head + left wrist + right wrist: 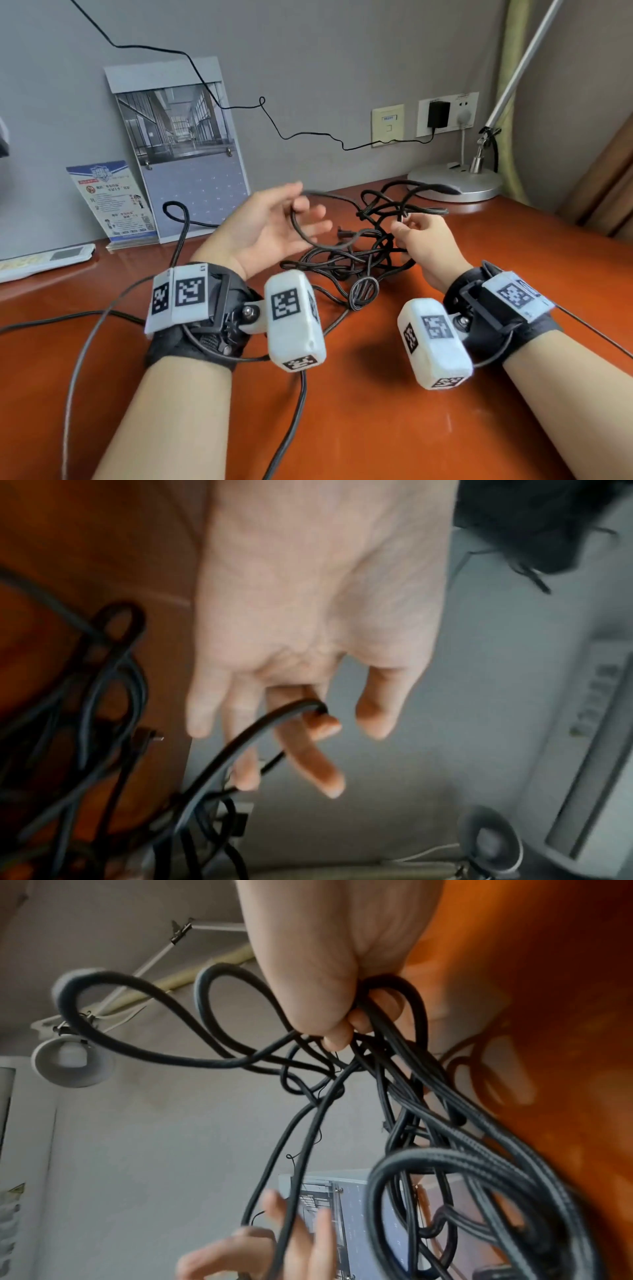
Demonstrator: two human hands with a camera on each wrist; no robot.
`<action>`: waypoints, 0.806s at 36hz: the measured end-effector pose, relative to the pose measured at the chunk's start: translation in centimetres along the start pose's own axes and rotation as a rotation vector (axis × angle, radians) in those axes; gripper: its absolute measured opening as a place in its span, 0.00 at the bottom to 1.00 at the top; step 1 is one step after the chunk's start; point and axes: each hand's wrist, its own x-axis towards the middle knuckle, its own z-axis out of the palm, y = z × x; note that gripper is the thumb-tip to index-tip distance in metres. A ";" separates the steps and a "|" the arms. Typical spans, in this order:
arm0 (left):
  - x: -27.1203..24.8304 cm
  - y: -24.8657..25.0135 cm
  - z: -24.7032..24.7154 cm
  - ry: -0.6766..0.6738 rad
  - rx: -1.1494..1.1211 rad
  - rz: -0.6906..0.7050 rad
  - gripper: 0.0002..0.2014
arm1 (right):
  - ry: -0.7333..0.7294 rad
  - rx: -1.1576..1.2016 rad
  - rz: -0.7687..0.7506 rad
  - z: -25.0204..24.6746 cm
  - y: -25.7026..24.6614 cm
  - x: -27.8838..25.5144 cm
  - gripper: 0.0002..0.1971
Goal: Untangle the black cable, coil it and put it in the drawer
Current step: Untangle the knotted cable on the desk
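The black cable (359,263) lies in a knotted tangle on the orange-brown desk (376,428), part of it lifted between my hands. My left hand (274,222) is palm up to the left of the tangle. Its other fingers are spread, and its bent index finger (322,723) hooks one loop of the cable (240,745). My right hand (424,240) pinches several strands of the cable (428,1096) at the knot, thumb against fingers (339,1037). One plug end (342,233) pokes out of the tangle between my hands. No drawer is in view.
A desk lamp base (455,181) stands just behind the tangle. A calendar (185,154) and a leaflet stand (113,202) lean on the wall at the left, with a white remote (44,258) beside them. A plugged-in adapter (438,114) trails a thin wire along the wall.
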 end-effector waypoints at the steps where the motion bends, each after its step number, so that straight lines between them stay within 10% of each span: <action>1: 0.0 0.0 0.2 -0.028 -0.137 0.040 0.07 | -0.007 0.003 0.015 0.0 0.0 0.0 0.07; 19: 0.5 1.6 1.1 -0.023 -1.168 0.172 0.26 | -0.102 0.129 0.056 0.6 -0.1 -0.4 0.16; 29: 1.0 -0.5 4.6 0.070 -0.132 0.152 0.43 | -0.137 0.065 0.118 1.4 -0.3 -0.9 0.09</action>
